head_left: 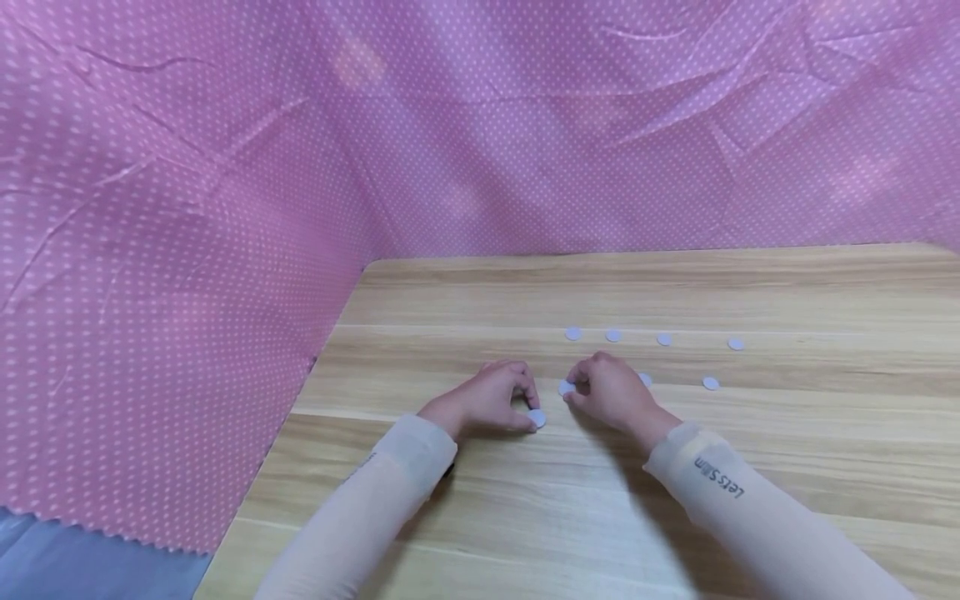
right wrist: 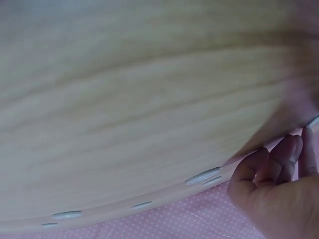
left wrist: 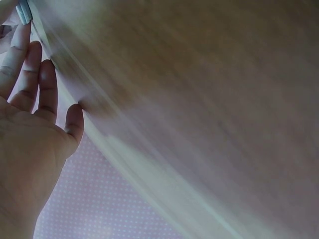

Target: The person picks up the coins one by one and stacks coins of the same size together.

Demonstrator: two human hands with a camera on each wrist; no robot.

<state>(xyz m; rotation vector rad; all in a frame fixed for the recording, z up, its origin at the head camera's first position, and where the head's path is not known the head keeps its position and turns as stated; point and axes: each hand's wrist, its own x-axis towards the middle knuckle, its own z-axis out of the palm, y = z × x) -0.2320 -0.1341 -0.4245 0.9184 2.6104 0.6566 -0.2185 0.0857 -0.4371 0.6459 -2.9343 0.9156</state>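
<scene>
Thumb and fingers of my left hand (head_left: 498, 398) pinch a round white disc (head_left: 536, 418) low over the wooden table. In the left wrist view, the white piece (left wrist: 23, 12) at the fingertips shows a layered edge, like thin discs stacked together. To the right, my right hand (head_left: 611, 393) has its thumb and index finger at the edge of another white disc (head_left: 566, 387), gripping it close to the tabletop. Only a sliver of that disc (right wrist: 313, 121) shows in the right wrist view, beside the fingertips.
Behind the hands, several white discs (head_left: 612, 336) lie in a loose row on the wooden table (head_left: 465, 308). Nearer, another disc (head_left: 710, 383) lies right of the right hand, which partly covers one more (head_left: 646, 379). A pink dotted cloth (head_left: 225, 250) hangs along the left and back edges.
</scene>
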